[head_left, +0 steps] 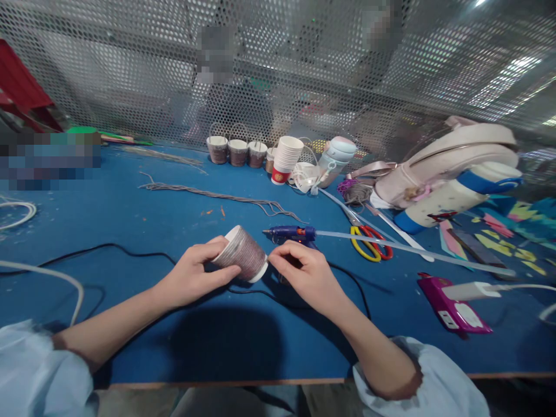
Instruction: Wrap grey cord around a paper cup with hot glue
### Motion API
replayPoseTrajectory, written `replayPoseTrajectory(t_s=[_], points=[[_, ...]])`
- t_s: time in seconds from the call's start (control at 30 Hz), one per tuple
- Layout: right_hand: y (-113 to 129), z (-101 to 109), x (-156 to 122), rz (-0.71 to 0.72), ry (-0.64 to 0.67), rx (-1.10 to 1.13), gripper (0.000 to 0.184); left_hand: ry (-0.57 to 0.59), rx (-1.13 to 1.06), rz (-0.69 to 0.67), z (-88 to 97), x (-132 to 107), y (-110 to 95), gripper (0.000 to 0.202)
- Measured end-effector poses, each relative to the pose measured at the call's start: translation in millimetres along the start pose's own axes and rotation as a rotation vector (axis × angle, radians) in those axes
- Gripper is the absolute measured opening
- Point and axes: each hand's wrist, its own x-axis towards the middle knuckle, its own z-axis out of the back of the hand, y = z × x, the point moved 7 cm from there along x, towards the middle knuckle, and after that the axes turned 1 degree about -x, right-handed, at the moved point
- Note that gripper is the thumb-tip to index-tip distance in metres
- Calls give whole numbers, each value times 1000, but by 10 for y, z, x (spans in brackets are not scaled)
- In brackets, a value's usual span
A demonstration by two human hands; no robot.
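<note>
My left hand (197,272) is closed around a paper cup (245,255) wound with greyish-brown cord, tilted on its side above the blue table. At the cup's white rim on the right, my right hand (304,272) has its thumb and forefinger pinched together. Whatever lies between those fingertips is too small to make out. Just behind the right hand is a blue glue gun (291,233), with a long clear glue stick (412,252) running out to the right. Loose strands of grey cord (217,196) lie beyond the cup.
Several cord-wrapped cups (238,153) and a stack of paper cups (287,156) line the mesh wall. To the right are scissors (367,243), a bottle (456,200), a pale bag (452,156) and a purple power socket (454,307). A black cable (117,246) crosses the table (108,217).
</note>
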Motion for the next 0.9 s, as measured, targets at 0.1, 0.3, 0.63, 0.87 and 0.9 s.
replayPoseTrajectory(t_s=[0.1, 0.3, 0.63, 0.87, 0.9], points=[[-22, 12, 2, -40, 9, 74, 16, 21, -18, 23, -5, 0, 16, 15], [-52, -39, -12, -85, 13, 20, 16, 26, -5, -2, 1, 26, 19, 16], [41, -19, -62, 149, -53, -178, 9, -8, 85, 48, 2, 43, 81, 18], [91, -22, -81, 224, -66, -239, 11, 10, 54, 101, -36, 40, 81, 16], [100, -23, -82, 237, -68, -241, 12, 8, 62, 100, -39, 41, 77, 15]])
